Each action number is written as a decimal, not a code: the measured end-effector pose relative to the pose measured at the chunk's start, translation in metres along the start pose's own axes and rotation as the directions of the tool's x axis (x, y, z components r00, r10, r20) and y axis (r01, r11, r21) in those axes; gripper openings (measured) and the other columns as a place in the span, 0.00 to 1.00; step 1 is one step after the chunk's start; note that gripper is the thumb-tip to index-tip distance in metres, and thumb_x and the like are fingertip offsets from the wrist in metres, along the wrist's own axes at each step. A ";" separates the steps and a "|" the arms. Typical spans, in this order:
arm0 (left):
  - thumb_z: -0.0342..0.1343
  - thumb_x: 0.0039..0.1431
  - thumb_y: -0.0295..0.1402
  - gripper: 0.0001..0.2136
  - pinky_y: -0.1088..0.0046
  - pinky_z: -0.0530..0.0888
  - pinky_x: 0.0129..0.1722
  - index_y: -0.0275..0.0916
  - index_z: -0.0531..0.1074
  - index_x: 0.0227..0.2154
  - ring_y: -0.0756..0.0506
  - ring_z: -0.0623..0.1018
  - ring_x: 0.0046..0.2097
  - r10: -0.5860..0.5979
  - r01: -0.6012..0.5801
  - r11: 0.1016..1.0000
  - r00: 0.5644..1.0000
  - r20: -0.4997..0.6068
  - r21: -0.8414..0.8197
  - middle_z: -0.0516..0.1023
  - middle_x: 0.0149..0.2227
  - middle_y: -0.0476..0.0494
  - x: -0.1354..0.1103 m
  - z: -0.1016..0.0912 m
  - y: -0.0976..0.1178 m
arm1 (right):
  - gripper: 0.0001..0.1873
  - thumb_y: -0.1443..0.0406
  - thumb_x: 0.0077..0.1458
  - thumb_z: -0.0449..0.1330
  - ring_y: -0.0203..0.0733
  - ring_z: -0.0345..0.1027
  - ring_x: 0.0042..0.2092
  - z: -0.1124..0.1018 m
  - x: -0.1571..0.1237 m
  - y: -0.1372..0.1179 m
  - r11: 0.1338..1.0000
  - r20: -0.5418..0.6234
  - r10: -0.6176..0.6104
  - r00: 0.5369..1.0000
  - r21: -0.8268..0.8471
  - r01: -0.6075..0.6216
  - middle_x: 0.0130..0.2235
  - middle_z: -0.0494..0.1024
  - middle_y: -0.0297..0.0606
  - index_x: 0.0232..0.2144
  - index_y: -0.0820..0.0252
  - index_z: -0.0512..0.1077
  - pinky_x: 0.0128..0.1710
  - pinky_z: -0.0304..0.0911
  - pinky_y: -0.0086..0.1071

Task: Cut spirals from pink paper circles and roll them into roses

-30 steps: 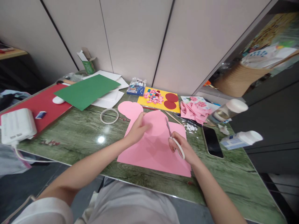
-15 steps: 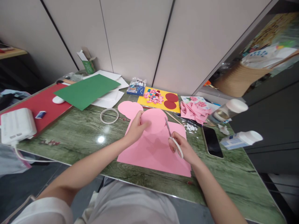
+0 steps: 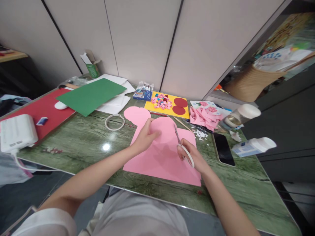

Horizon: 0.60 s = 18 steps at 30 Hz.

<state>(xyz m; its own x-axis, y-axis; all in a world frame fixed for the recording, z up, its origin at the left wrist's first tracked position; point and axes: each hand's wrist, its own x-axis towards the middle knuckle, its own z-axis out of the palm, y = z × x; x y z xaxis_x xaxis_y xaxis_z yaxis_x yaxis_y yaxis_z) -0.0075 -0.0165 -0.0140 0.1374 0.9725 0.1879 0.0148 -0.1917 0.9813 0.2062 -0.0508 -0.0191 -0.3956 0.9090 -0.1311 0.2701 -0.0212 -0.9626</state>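
Observation:
My left hand [image 3: 147, 136] pinches the left side of a rounded pink paper piece [image 3: 164, 128], thumb on top. In my right hand [image 3: 191, 153] is a pair of scissors [image 3: 183, 147] with white handles, its blades at the right edge of that piece. Beneath both hands lies a large pink sheet [image 3: 157, 165], flat on the table. Pink paper circles [image 3: 135, 115] rest just beyond my left hand. The underside of the held piece is hidden.
Behind the hands, a yellow sheet [image 3: 151, 107] bears pompoms and dark red circles [image 3: 180, 102]. Pink scraps [image 3: 206, 117], a phone [image 3: 223, 149] and bottles [image 3: 256, 147] stand or lie right. Leftward are a tape roll [image 3: 115, 129], a green sheet [image 3: 92, 95] and a white power bank [image 3: 18, 132].
The held pink piece has tilted or turned slightly in my left hand, which shifted a little. The scissors stay at its right edge, almost unmoved.

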 end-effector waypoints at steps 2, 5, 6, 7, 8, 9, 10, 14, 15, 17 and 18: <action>0.53 0.50 0.33 0.14 0.73 0.66 0.38 0.38 0.60 0.39 0.49 0.68 0.38 -0.008 0.008 1.000 1.000 0.008 0.001 0.65 0.37 0.48 0.000 0.000 0.000 | 0.13 0.57 0.55 0.52 0.32 0.56 0.23 0.001 0.000 -0.001 1.000 -0.005 -0.002 1.000 -0.004 0.002 0.20 0.62 0.26 0.26 0.57 0.55 0.26 0.54 0.28; 0.53 0.50 0.33 0.14 0.73 0.66 0.38 0.38 0.60 0.40 0.48 0.68 0.39 -0.010 0.010 1.000 1.000 0.015 -0.003 0.65 0.37 0.47 0.000 0.000 0.001 | 0.13 0.57 0.55 0.52 0.32 0.56 0.23 0.001 0.000 -0.001 1.000 -0.008 -0.001 1.000 -0.011 0.001 0.20 0.62 0.26 0.26 0.57 0.55 0.26 0.54 0.28; 0.53 0.50 0.33 0.14 0.72 0.66 0.38 0.38 0.60 0.40 0.48 0.68 0.39 -0.008 0.008 1.000 1.000 0.015 -0.007 0.65 0.38 0.47 0.000 0.000 0.001 | 0.13 0.57 0.55 0.52 0.32 0.56 0.23 0.001 0.000 -0.001 1.000 -0.008 0.000 1.000 -0.012 0.000 0.20 0.62 0.26 0.26 0.57 0.55 0.25 0.54 0.28; 0.53 0.50 0.33 0.14 0.72 0.66 0.38 0.38 0.60 0.40 0.48 0.68 0.39 -0.005 0.005 1.000 1.000 0.013 -0.010 0.65 0.38 0.47 0.001 0.000 0.001 | 0.13 0.57 0.55 0.52 0.32 0.56 0.23 0.001 0.000 -0.001 1.000 -0.008 0.000 1.000 -0.014 0.000 0.20 0.62 0.26 0.25 0.57 0.55 0.25 0.54 0.28; 0.53 0.50 0.32 0.14 0.72 0.66 0.39 0.38 0.60 0.40 0.48 0.68 0.39 -0.001 0.001 1.000 1.000 0.008 -0.012 0.65 0.38 0.47 0.001 0.000 0.001 | 0.13 0.57 0.55 0.52 0.32 0.56 0.23 0.000 0.000 0.000 1.000 -0.008 -0.001 1.000 -0.015 0.001 0.19 0.62 0.26 0.25 0.57 0.55 0.25 0.54 0.28; 0.53 0.50 0.32 0.14 0.72 0.66 0.39 0.38 0.60 0.40 0.48 0.68 0.40 0.005 -0.004 1.000 1.000 0.001 -0.010 0.65 0.38 0.47 0.001 0.000 0.001 | 0.13 0.57 0.55 0.52 0.32 0.56 0.22 0.000 0.000 0.000 1.000 -0.007 -0.001 1.000 -0.017 0.000 0.19 0.62 0.26 0.25 0.57 0.55 0.25 0.54 0.28; 0.53 0.49 0.31 0.14 0.72 0.66 0.39 0.38 0.60 0.40 0.48 0.68 0.40 0.009 -0.009 1.000 1.000 -0.006 -0.009 0.65 0.38 0.47 0.001 0.000 0.001 | 0.13 0.57 0.55 0.52 0.32 0.56 0.22 0.000 0.000 0.000 1.000 -0.007 0.000 1.000 -0.018 0.000 0.19 0.63 0.26 0.26 0.57 0.55 0.25 0.54 0.28; 0.53 0.49 0.30 0.14 0.72 0.66 0.39 0.38 0.60 0.39 0.48 0.68 0.40 0.010 -0.010 1.000 1.000 -0.022 -0.007 0.65 0.39 0.47 0.002 0.000 0.002 | 0.13 0.56 0.55 0.52 0.32 0.56 0.22 -0.001 0.001 0.000 1.000 -0.008 0.008 1.000 -0.020 -0.009 0.19 0.63 0.26 0.25 0.57 0.55 0.25 0.54 0.28; 0.53 0.48 0.31 0.14 0.71 0.67 0.39 0.38 0.60 0.39 0.47 0.68 0.40 0.007 -0.007 1.000 1.000 -0.026 -0.008 0.65 0.39 0.46 0.002 0.000 0.002 | 0.14 0.56 0.55 0.52 0.32 0.56 0.22 -0.001 0.001 0.000 1.000 -0.009 0.012 1.000 -0.022 -0.012 0.19 0.63 0.26 0.25 0.56 0.54 0.25 0.54 0.28; 0.53 0.48 0.31 0.14 0.71 0.67 0.39 0.38 0.60 0.39 0.47 0.68 0.40 0.003 -0.003 1.000 0.999 -0.039 -0.007 0.65 0.38 0.46 0.002 0.000 0.002 | 0.15 0.55 0.54 0.52 0.33 0.56 0.22 0.000 0.000 -0.002 0.999 -0.011 0.015 1.000 -0.030 -0.015 0.19 0.63 0.26 0.25 0.56 0.54 0.25 0.54 0.28; 0.53 0.48 0.31 0.13 0.71 0.67 0.39 0.38 0.60 0.39 0.47 0.68 0.40 0.001 -0.001 1.000 0.999 -0.044 -0.007 0.65 0.38 0.46 0.002 0.000 0.002 | 0.15 0.55 0.54 0.53 0.33 0.56 0.22 0.000 0.000 -0.002 0.999 -0.013 0.015 1.000 -0.034 -0.016 0.19 0.63 0.26 0.25 0.56 0.54 0.25 0.54 0.28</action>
<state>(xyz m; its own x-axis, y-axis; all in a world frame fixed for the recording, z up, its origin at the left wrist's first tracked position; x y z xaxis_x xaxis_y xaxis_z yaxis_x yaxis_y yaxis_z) -0.0074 -0.0147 -0.0111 0.0941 0.9771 0.1907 0.0076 -0.1922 0.9813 0.2059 -0.0505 -0.0171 -0.3801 0.9139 -0.1425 0.3062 -0.0210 -0.9517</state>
